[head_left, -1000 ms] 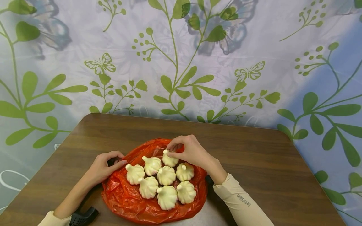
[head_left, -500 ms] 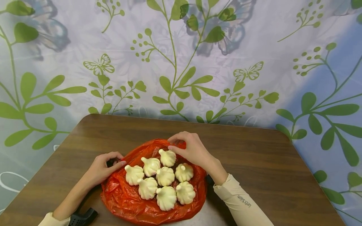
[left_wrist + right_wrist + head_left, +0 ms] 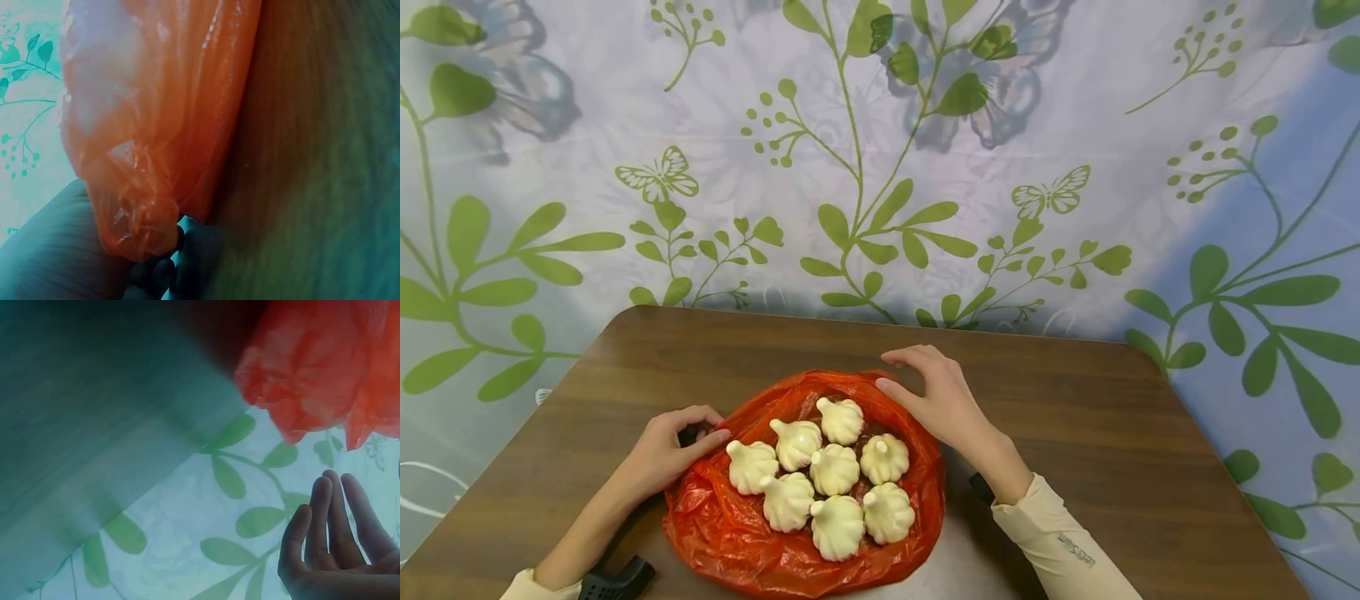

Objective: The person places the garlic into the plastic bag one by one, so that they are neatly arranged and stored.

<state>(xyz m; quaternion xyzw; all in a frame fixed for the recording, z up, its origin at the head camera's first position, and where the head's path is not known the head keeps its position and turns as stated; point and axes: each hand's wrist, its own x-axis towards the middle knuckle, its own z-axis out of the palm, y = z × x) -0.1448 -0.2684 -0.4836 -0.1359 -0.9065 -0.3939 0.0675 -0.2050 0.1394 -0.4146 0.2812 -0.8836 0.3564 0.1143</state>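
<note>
Several garlic bulbs (image 3: 835, 470) sit together inside an opened red plastic bag (image 3: 722, 542) on the table. My left hand (image 3: 664, 450) pinches the bag's left rim between thumb and fingers; the left wrist view shows gathered red plastic (image 3: 140, 206) at that hand (image 3: 56, 244). Past the bag's upper right rim, my right hand (image 3: 942, 402) hovers with thumb and fingers spread apart and nothing between them. In the right wrist view that hand (image 3: 337, 550) has extended fingers, apart from the red bag (image 3: 306, 369).
The brown wooden table (image 3: 1060, 417) ends at a rounded back edge close to a leaf-patterned cloth backdrop (image 3: 880, 167). A black wrist device (image 3: 617, 579) is at the left forearm, beside the bag.
My right hand has let go of the rearmost garlic bulb and moved right, off the bag's contents, with its fingers spreading. The left hand keeps its hold on the rim.
</note>
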